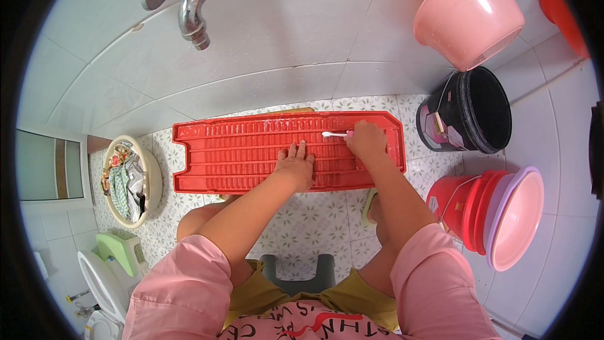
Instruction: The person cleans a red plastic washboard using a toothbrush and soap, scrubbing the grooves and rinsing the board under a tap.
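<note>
A long red plastic panel (226, 156) with rows of ribs and raised rails lies across in front of me, a notch in its left end. Wet, whitish patches show along its far side. Flat on the ribs near the middle rests my left hand (296, 168), fingers spread, holding nothing. Farther right, my right hand (368, 140) grips the pink handle of a toothbrush (336, 134). Its white head points left, over the ribs of the panel's far half. Whether the bristles touch the plastic I cannot tell.
A chrome tap (192, 14) juts from the tiled wall ahead. On the right are a hanging pink bucket (472, 14), a black bucket (453, 108) and stacked red buckets with basins (490, 217). To the left stand a laundry basket (153, 184) and a green stool (115, 252).
</note>
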The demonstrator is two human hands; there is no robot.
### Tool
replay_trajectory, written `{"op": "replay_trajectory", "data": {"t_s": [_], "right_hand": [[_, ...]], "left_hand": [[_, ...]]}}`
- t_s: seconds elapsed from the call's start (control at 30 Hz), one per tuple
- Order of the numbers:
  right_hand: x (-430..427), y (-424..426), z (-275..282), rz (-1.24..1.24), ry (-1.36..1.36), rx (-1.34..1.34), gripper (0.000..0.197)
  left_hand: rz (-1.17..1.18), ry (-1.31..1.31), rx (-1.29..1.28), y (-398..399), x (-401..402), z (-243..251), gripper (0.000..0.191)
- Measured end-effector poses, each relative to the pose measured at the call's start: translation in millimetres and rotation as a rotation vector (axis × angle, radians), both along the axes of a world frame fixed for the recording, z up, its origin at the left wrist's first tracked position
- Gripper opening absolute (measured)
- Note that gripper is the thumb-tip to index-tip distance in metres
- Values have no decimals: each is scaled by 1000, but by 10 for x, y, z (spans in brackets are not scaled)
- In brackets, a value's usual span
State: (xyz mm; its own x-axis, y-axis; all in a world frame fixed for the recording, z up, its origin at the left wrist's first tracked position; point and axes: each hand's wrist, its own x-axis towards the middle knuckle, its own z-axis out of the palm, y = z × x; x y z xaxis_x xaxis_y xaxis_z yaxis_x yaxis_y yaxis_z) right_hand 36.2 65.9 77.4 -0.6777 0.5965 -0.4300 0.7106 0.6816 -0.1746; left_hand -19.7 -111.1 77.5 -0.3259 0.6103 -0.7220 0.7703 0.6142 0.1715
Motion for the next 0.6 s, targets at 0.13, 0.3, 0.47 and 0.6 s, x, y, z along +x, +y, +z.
{"op": "replay_trajectory", "data": {"t_s": [0.13,0.3,0.47,0.6], "right_hand": [[27,17,-4,50,-15,16,30],[48,64,46,24,26,4,30],[-5,43,226,24,82,-174,30],[-67,-99,255,162,393,-630,32]], "left_hand": [[11,0,-4,54,18,53,70],[13,17,-18,80,24,30,69],[8,41,35,28,26,58,66],[9,167,283,-72,-3,140,48]]}}
